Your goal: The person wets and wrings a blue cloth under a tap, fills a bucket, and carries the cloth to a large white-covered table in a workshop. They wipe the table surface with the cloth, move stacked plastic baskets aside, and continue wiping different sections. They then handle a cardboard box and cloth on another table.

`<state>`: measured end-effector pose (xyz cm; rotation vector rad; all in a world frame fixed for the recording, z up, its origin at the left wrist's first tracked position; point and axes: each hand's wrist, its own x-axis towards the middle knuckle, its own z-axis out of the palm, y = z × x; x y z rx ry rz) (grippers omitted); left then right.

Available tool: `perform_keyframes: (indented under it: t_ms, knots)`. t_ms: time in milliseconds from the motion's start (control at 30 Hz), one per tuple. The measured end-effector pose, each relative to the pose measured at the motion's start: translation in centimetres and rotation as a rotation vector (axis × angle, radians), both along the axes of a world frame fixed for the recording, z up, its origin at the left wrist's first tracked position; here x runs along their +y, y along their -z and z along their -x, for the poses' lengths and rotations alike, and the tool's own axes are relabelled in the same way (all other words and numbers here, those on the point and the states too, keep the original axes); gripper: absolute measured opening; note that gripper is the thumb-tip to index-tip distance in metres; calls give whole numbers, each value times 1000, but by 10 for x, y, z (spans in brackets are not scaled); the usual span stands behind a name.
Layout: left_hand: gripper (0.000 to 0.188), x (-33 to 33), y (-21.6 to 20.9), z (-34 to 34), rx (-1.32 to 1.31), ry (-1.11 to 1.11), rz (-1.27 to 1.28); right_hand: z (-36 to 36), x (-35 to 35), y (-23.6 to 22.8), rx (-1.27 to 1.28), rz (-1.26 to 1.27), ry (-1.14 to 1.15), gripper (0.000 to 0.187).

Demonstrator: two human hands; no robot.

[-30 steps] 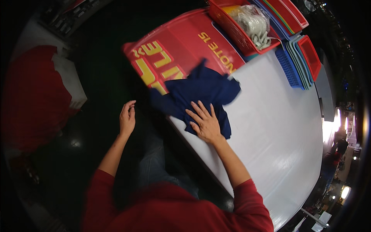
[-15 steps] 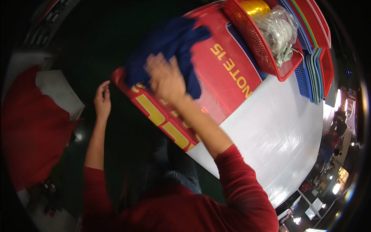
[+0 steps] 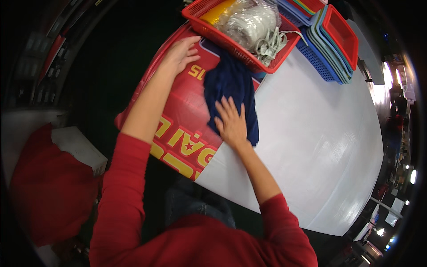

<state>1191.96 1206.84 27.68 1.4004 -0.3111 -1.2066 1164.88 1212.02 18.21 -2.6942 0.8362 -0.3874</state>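
Observation:
A dark blue cloth [image 3: 229,82] lies bunched and stretched lengthwise on the table, over the border between its red sheet and white surface. My right hand [image 3: 233,123] presses on the cloth's near part with its fingers spread. Over the far left of the red sheet [image 3: 178,104], which carries yellow lettering, is my left hand [image 3: 180,54]. Its fingers are apart and nothing is in them; whether it touches the sheet I cannot tell. The cloth's far end reaches up to the red basket [image 3: 267,69].
The red basket holds a yellow roll [image 3: 217,12], a plastic-wrapped white bundle [image 3: 251,26] and pale cords [image 3: 270,48]. Stacked blue, green and red baskets [image 3: 327,46] stand behind the white tabletop [image 3: 311,147]. On the left, red fabric [image 3: 49,187] drapes beside a white box [image 3: 80,144].
The cloth has shifted from the red sheet's left edge rightward to its white border, my right hand moving with it. My left hand has come up from beside the table to over the sheet.

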Motion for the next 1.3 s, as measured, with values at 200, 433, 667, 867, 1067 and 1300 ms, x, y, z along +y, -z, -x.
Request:
perform_keyframes:
  t_ms: [200, 433, 667, 867, 1067, 1300]
  knots:
    - [77, -107, 26, 25, 497, -234, -62, 150, 82, -13, 190, -206, -37, 53]
    - [36, -54, 28, 6, 477, -67, -39, 173, -28, 15, 170, 32, 833, 46]
    - [59, 211, -15, -14, 303, -225, -134, 82, -202, 40, 149, -30, 1269, 60]
    - [53, 352, 1, 8, 413, -360, -229, -124, -339, 47, 91, 91, 1073, 63]
    - [68, 382, 27, 16, 533, -403, -269, -197, -223, 16, -39, 112, 65, 44]
    - [68, 339, 36, 9, 595, -444, -335, -183, -191, 6, -152, -213, -931, 32]
